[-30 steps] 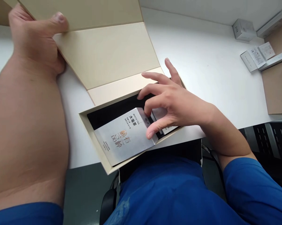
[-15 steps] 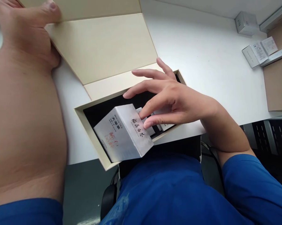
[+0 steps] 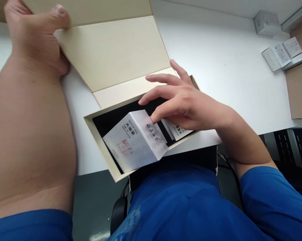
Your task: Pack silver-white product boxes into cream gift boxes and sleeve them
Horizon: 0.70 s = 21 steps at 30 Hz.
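Note:
My left hand [image 3: 32, 36] grips the raised flap of a cream-coloured hinged gift box lid [image 3: 110, 50], thumb on top of the board. The box's base [image 3: 98, 137] sits below it, lined with black [image 3: 118, 115]. A silver carton of white tea [image 3: 133, 142] lies tilted in that base, its calligraphy side showing. My right hand [image 3: 183, 103] spreads over the box, one fingertip touching the carton's upper edge. Under that palm, a second silver carton [image 3: 178, 131] stands partly hidden in the black lining.
The box rests on a white table [image 3: 216, 47], overhanging its front edge above my blue-clothed lap. At the far right stand a small silver carton [image 3: 266, 23], printed leaflets [image 3: 281, 53] and a brown cardboard box [image 3: 298, 93]. Dark mesh [image 3: 286, 147] shows lower right.
The front carton has tipped over from lying flat, bringing its calligraphy side into view. My right fingers have drawn back towards its upper edge. My left hand still holds the lid.

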### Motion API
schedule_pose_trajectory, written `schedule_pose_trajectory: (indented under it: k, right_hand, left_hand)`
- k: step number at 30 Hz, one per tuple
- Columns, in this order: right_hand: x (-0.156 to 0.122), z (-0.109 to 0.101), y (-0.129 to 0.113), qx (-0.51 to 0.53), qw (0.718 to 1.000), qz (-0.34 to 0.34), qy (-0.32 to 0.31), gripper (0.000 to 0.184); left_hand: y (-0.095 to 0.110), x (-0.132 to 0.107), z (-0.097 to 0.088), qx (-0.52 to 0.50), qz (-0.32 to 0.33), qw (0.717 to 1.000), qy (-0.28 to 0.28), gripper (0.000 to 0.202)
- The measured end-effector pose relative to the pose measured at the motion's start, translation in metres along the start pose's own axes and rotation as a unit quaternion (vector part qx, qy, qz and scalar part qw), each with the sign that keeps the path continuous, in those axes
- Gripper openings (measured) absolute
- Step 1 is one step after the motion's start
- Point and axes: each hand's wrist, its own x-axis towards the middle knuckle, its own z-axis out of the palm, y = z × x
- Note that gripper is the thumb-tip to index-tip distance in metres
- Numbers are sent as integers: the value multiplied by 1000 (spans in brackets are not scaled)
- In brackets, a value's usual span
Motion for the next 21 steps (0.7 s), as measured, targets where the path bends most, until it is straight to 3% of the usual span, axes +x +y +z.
schedule_pose_trajectory:
  k: [2,4,7,14,17,21]
  right_hand:
    - [1,-2,-1,-19,999,19,30,37]
    - [2,-4,-2,-35,996,48,60,33]
    - [4,-5,-2,-38,994,80,70,28]
    - [1,-4,-2,-28,997,62,40,36]
    - [-3,0,-1,-32,999,29,-4,43]
    - [-6,2,4,-21,999,8,-42,40]
  left_hand:
    - [1,-1,2,-56,54,996,-51,14]
    - [-1,0,2,-83,94,990,-65,16]
    - [-5,2,1,-85,99,989,-73,18]
    - [-1,0,0,-82,87,990,-69,15]
    - [3,0,0,-69,76,992,-69,13]
    - [5,-1,1,-83,85,990,-77,16]
